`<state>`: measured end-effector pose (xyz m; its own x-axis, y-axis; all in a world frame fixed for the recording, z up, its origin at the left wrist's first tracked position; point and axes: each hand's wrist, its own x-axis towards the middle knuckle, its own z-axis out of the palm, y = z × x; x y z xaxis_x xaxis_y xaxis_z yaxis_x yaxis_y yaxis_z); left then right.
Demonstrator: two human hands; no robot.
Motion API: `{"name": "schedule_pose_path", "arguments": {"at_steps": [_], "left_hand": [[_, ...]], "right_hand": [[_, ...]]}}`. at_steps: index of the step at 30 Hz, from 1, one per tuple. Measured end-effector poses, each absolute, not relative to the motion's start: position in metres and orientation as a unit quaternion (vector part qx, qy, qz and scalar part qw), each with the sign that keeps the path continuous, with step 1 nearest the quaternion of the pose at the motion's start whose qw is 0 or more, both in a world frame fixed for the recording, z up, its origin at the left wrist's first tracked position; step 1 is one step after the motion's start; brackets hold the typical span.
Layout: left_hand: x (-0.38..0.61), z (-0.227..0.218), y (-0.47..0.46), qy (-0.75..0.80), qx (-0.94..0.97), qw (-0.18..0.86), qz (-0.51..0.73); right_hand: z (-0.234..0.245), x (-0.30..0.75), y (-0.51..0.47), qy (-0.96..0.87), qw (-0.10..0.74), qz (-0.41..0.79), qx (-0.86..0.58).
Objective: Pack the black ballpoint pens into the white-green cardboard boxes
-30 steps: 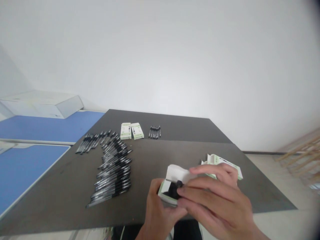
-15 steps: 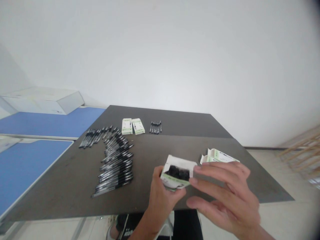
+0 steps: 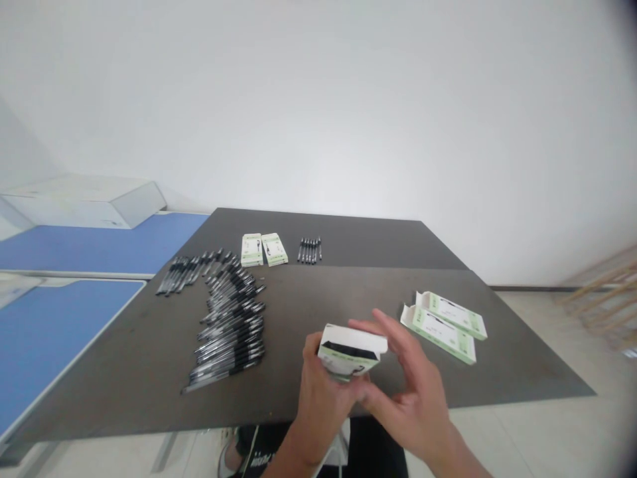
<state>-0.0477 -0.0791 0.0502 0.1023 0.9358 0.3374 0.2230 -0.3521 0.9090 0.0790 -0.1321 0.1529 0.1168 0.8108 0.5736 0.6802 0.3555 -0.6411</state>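
Head view: we're gripping a box [image 3: 351,352] in our left hand [image 3: 321,411], right hand [image 3: 413,392] fingers spread open beside it. Two boxes [image 3: 440,328] are lying nearby, with loads of pens [image 3: 231,325] still remaining.

Item: one small cardboard box [image 3: 351,352], white with a pale green printed face and a dark picture on it. One end is open, with a black strip of contents showing inside. Pose: tilted slightly, open end uppermost. Location: gripped from below in the left hand [image 3: 321,405]. The right hand [image 3: 408,392] sits just beside it, fingers spread and curved, its thumb low near the box's right corner.
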Motion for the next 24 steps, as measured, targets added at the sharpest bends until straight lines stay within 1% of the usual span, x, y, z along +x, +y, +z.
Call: {"name": "schedule_pose_path", "arguments": {"at_steps": [3,8,12,14,18,21,24], "left_hand": [[-0.045,0.046,-0.078,0.454,0.630,0.363,0.514],[-0.045,0.049,-0.077,0.447,0.624,0.452,0.454],[-0.058,0.051,-0.061,0.341,0.655,0.550,0.392],[-0.067,0.052,-0.048,0.297,0.666,0.571,0.378],[-0.071,0.054,-0.021,0.277,0.694,0.558,0.361],[-0.058,0.054,-0.005,0.281,0.703,0.538,0.371],[-0.038,0.052,0.014,0.282,0.696,0.505,0.427]], "right_hand": [[0.116,0.076,-0.129,-0.584,0.506,0.125,-0.622],[0.075,0.088,-0.117,-0.526,0.489,0.201,-0.667],[0.063,0.108,-0.102,-0.491,0.505,0.287,-0.649],[0.059,0.116,-0.097,-0.493,0.502,0.331,-0.628],[0.049,0.128,-0.085,-0.506,0.481,0.372,-0.612],[0.041,0.134,-0.067,-0.479,0.520,0.371,-0.602],[0.039,0.138,-0.041,-0.455,0.556,0.352,-0.600]]}}
